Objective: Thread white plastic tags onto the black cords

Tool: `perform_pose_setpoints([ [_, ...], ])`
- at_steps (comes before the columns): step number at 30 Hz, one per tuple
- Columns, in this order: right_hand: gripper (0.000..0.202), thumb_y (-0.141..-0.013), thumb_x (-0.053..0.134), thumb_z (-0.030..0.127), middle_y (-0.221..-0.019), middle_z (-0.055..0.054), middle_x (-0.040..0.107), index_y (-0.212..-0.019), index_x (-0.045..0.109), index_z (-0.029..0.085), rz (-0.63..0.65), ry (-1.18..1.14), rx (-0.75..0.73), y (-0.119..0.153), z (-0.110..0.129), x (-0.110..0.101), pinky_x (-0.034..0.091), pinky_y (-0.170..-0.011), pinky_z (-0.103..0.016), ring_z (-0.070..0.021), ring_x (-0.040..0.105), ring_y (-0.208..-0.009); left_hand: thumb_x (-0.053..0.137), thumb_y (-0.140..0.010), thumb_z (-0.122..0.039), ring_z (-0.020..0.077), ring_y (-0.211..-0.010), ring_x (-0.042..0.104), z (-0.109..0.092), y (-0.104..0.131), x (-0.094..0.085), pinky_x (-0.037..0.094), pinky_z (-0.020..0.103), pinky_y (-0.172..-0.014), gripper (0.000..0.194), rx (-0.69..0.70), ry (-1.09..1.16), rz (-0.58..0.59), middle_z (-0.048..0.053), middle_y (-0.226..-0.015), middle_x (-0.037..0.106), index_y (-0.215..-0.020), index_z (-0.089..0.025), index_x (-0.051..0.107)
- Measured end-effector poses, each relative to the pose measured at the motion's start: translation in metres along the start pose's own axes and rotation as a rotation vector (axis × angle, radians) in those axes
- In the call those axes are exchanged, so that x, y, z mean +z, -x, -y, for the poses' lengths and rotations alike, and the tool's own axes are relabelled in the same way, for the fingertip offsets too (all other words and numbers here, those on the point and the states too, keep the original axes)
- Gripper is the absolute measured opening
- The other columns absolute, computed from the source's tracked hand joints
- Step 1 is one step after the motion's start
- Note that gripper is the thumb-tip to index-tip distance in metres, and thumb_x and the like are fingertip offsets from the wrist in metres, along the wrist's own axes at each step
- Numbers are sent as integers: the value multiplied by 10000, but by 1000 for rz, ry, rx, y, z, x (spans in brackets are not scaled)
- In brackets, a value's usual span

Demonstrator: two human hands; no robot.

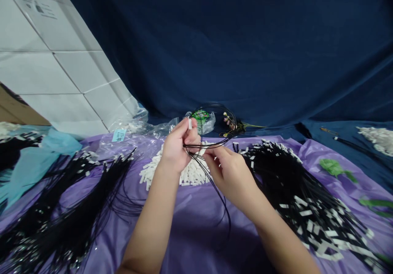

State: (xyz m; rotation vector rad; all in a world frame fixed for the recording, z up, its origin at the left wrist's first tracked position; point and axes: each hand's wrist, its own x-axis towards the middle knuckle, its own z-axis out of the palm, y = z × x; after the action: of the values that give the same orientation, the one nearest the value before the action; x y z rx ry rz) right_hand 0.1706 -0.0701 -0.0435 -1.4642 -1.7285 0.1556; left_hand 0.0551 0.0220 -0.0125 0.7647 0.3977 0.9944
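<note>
Raised over the middle of the purple cloth, my left hand is closed on several thin black cords, which loop up and away from it and hang down between my wrists. A small white tag sticks up at its fingertips. My right hand is to the right, thumb and fingers pinched together at the cords; what exactly it pinches is too small to tell. Beneath and behind both hands lies a pile of white pieces.
Bundles of black cords with white tags lie at the right and left on purple cloth. Clear plastic bags, small flowers and a dark blue curtain are behind. White boxes stand back left.
</note>
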Motion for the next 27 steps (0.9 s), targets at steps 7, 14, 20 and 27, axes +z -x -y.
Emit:
perform_pose_setpoints([
  [7, 220, -967, 469, 237, -937, -113, 699, -1023, 653, 130, 87, 42, -80, 1, 1, -1, 472, -778, -324, -231, 649, -876, 345, -998, -263, 55, -332, 225, -1, -1, 1, 208, 164, -341, 356, -79, 62, 6, -70, -441, 225, -728, -139, 541],
  [14, 230, -938, 440, 210, -820, -91, 675, -997, 643, 120, 134, 40, -20, -1, 4, -2, 421, -660, -295, -178, 592, -663, 335, -1000, -261, 51, -332, 202, 0, -4, -5, 202, 156, -340, 353, -174, 72, 67, -73, -458, 209, -741, -136, 540],
  [20, 149, -894, 457, 171, -803, -70, 649, -896, 604, 142, 33, -92, -15, -6, 2, 1, 391, -634, -265, -146, 540, -647, 365, -984, -230, 50, -340, 238, 4, -5, -4, 201, 160, -350, 331, -193, 34, 82, -64, -453, 236, -736, -116, 552],
  [27, 79, -922, 524, 244, -662, 25, 551, -966, 549, 183, 229, -267, 33, -5, -14, -32, 356, -520, -212, -97, 463, -549, 404, -973, -245, 51, -335, 258, 2, -5, -6, 221, 159, -343, 305, -196, -19, -5, -70, -458, 252, -731, -125, 545],
])
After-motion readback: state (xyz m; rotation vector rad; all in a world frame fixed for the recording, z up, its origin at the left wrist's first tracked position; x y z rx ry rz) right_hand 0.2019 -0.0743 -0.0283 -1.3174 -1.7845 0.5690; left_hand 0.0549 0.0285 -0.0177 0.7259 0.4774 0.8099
